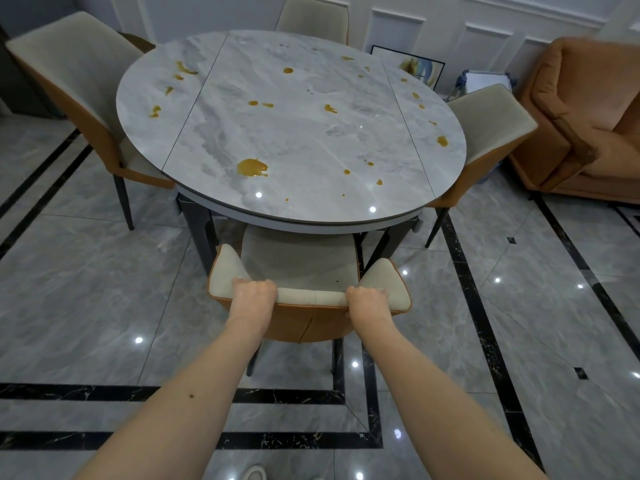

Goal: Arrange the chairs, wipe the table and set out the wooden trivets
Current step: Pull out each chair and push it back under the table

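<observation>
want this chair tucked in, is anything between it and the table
Nothing visible. Both hands, left hand and right hand, grip the backrest of the near chair, whose seat front already sits under the table edge. Under the table is hidden apart from its dark legs.

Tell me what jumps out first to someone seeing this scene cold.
The yellow-orange stains scattered over the round marble table, the biggest blotch near its front edge. Next, both hands gripping the top of the near chair's backrest, left hand and right hand apart, with the seat partly tucked under the table. Three more chairs ring the table, and an orange sofa sits at far right.
</observation>
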Tool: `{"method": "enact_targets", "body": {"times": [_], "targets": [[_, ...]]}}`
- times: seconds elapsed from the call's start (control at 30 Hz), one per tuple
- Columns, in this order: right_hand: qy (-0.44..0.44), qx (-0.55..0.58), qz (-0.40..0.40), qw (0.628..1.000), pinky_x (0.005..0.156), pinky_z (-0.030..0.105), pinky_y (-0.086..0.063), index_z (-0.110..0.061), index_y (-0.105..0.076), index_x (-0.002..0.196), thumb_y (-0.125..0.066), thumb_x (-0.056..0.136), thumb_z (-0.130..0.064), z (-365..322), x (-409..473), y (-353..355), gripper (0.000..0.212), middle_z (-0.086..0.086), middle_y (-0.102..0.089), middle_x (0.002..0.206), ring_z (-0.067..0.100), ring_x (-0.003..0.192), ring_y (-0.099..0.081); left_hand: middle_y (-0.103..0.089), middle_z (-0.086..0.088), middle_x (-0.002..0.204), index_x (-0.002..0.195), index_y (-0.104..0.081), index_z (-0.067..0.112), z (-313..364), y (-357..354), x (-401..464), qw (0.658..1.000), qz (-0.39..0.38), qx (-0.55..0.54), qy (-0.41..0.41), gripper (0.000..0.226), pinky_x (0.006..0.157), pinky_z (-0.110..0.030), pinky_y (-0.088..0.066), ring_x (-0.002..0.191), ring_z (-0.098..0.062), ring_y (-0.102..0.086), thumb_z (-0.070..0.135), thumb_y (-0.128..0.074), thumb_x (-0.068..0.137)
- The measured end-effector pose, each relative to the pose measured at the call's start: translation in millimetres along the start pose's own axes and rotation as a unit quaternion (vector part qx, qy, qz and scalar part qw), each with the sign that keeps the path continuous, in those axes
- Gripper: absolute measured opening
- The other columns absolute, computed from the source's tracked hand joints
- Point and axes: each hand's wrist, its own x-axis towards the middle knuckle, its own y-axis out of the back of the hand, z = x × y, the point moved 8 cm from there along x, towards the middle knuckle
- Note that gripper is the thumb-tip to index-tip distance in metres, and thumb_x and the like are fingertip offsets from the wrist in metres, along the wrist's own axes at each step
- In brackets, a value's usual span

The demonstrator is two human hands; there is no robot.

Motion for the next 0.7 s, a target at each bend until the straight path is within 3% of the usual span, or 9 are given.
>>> {"method": "enact_targets", "body": {"times": [0.7], "targets": [[0.009, -0.015, -0.005, 1.0, 0.102, 0.053, -0.038, -0.014, -0.049, 0.123, -0.058, 0.089, -0.012, 2.4, 1.7, -0.2, 0.035, 0.009, -0.062, 0.114, 0.032, 0.109, -0.057, -0.064, -0.003, 0.111, 0.117, -0.049, 0.012, 6.8, 7.9, -4.3, 0.999, -0.021, 0.022, -0.018, 0.026, 0.088, -0.034, -0.045, 0.103, -0.022, -0.062, 0.01, -0.053, 0.091]]}}
